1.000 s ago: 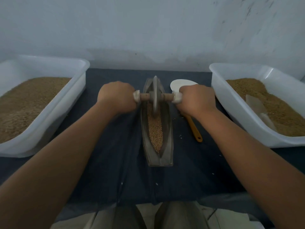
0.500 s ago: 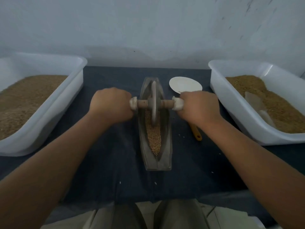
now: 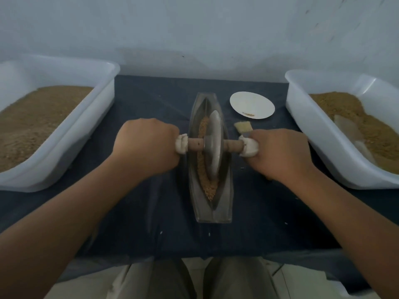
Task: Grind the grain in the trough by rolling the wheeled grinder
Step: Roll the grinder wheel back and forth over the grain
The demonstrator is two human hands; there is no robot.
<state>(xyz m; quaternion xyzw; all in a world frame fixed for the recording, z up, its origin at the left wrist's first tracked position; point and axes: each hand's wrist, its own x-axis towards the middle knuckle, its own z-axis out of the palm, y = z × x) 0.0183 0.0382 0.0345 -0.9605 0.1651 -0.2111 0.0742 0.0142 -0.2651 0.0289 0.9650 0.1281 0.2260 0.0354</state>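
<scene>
A boat-shaped metal trough (image 3: 224,203) lies lengthwise on the dark cloth, with brown grain (image 3: 204,169) along its groove. The wheeled grinder (image 3: 214,145), a metal disc on a wooden axle, stands upright in the groove at mid-length. My left hand (image 3: 146,145) grips the white-wrapped left end of the axle. My right hand (image 3: 278,152) grips the white-wrapped right end. Both fists hide the handle tips.
A white tub (image 3: 103,87) of brown grain stands at the left, and another white tub (image 3: 302,104) with grain and a pale scoop at the right. A white dish (image 3: 251,103) and a small brush (image 3: 241,127) lie right of the trough. My knees show beneath the table edge.
Both hands have rolled the grinder from the far end of the trough towards me to about mid-length. The brush head beside the right hand has come into view.
</scene>
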